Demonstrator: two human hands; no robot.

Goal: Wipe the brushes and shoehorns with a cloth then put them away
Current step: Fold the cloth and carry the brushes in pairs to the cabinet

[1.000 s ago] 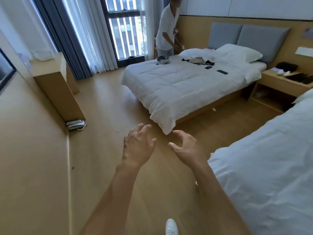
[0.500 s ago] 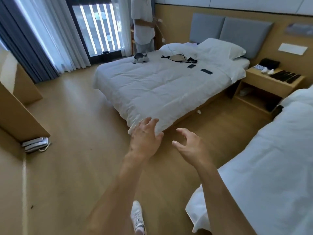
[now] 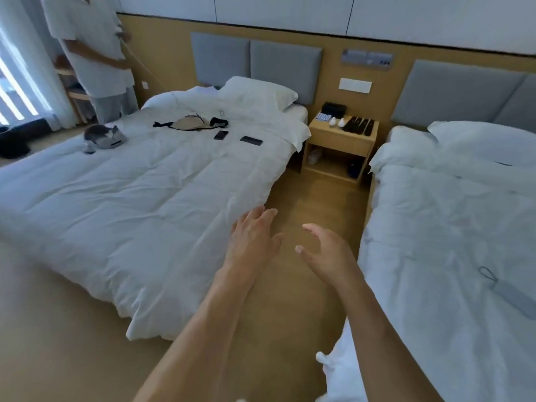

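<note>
Both hands were held out in front over the wooden floor (image 3: 304, 198) of the aisle between 2 beds, holding nothing. The left hand (image 3: 252, 242) was palm down with its fingers straight and spread, the fingertips reaching toward the edge of the left bed (image 3: 145, 198). The right hand (image 3: 327, 253) was turned on its side, thumb toward the left hand, fingers loosely curved and relaxed.

The task's things lay well ahead on the nightstand (image 3: 340, 140) between the 2 headboards: a row of dark brushes and shoehorns (image 3: 359, 125) sat side by side on the right part of its top, their long axes running front to back, toward the wall. They were too small to tell handle from head. Just left of them were 2 small white items (image 3: 337, 121) and a black box (image 3: 334, 107) behind.

On the left bed lay 2 dark phones (image 3: 236, 137) and a straw-coloured hat (image 3: 190, 123). Another person (image 3: 92, 53) in white stood by the window.
</note>
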